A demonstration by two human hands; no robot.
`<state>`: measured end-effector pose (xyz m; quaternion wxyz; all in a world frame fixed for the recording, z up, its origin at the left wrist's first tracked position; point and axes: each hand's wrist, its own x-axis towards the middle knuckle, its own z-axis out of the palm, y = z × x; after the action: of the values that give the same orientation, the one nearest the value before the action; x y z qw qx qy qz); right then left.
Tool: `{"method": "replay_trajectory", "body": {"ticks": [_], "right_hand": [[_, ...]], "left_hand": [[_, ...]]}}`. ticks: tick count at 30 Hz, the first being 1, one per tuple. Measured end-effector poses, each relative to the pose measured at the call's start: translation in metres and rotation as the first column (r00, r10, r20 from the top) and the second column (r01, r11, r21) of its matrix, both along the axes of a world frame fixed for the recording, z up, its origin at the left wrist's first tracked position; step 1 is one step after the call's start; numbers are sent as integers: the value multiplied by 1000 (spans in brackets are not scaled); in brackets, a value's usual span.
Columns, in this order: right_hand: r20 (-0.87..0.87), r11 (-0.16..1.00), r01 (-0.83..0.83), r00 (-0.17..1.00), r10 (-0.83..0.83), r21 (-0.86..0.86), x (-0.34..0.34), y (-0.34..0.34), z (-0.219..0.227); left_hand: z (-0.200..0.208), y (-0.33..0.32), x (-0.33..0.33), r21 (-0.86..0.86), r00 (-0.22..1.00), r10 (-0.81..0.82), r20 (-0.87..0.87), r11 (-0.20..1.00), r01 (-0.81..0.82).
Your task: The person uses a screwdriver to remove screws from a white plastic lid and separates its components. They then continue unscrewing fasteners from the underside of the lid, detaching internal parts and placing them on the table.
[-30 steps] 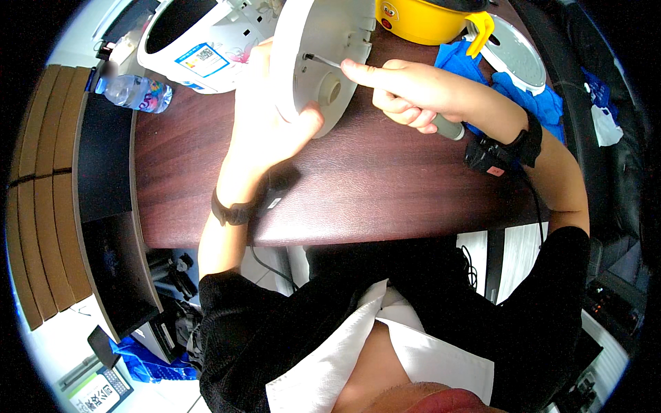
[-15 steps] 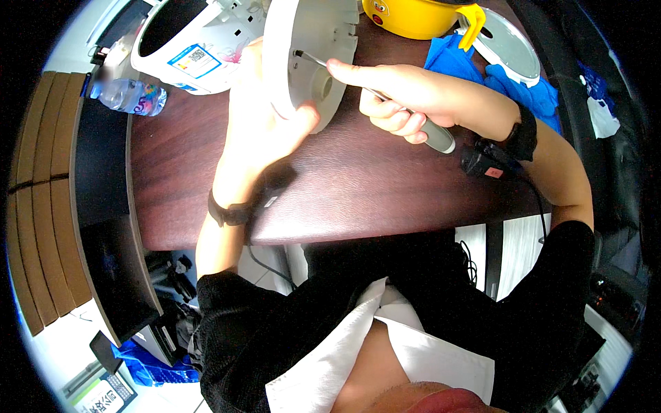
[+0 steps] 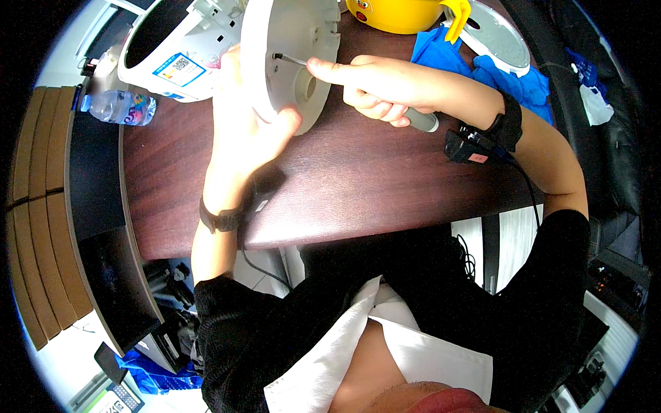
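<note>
My left hand (image 3: 258, 131) grips the lower edge of a round white plastic cover (image 3: 275, 96), tilted up on its side, with the thumb on its inner face. Held in my right hand (image 3: 379, 86) is a screwdriver (image 3: 421, 120) with a grey handle. Its thin shaft passes under my thumb, and the tip meets a small dark spot on the cover's inner wall, perhaps a screw; the spot is too small to tell. Behind my left hand stands a white appliance housing (image 3: 148, 69) with a blue-edged label and a dark opening.
A clear bottle (image 3: 120, 108) lies at the table's left edge. Far right are a yellow pot (image 3: 399, 15), a blue cloth (image 3: 509, 82) and a grey-white lid (image 3: 499, 41). A black cabled device (image 3: 468, 146) hangs by my right wrist over the brown table (image 3: 372, 186).
The whole view has shifted slightly, so hands and objects sit a bit farther left. Both hands keep their grips, and the screwdriver tip stays at the same spot on the cover.
</note>
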<state>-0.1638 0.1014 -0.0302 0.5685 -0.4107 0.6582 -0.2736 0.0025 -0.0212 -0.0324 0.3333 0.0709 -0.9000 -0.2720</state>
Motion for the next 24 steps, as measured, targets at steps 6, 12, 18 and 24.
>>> {"method": "replay_trajectory", "body": {"ticks": [6, 12, 18, 24], "right_hand": [[-320, 979, -2, 945, -65, -203, -1, -2, 0], [-747, 758, -259, 523, -411, -598, -13, -4, -5], [-817, 658, -546, 87, -570, -518, -3, 16, 41], [-690, 942, -50, 695, -206, -332, -9, 5, 24]], "left_hand": [[0, -1, 1, -30, 1000, 6, 6, 1000, -6], [0, -2, 0, -24, 1000, -19, 3, 1000, 19], [-1, -3, 2, -92, 1000, -14, 8, 996, 15], [3, -6, 0, -105, 1000, 0, 18, 994, 2]]}}
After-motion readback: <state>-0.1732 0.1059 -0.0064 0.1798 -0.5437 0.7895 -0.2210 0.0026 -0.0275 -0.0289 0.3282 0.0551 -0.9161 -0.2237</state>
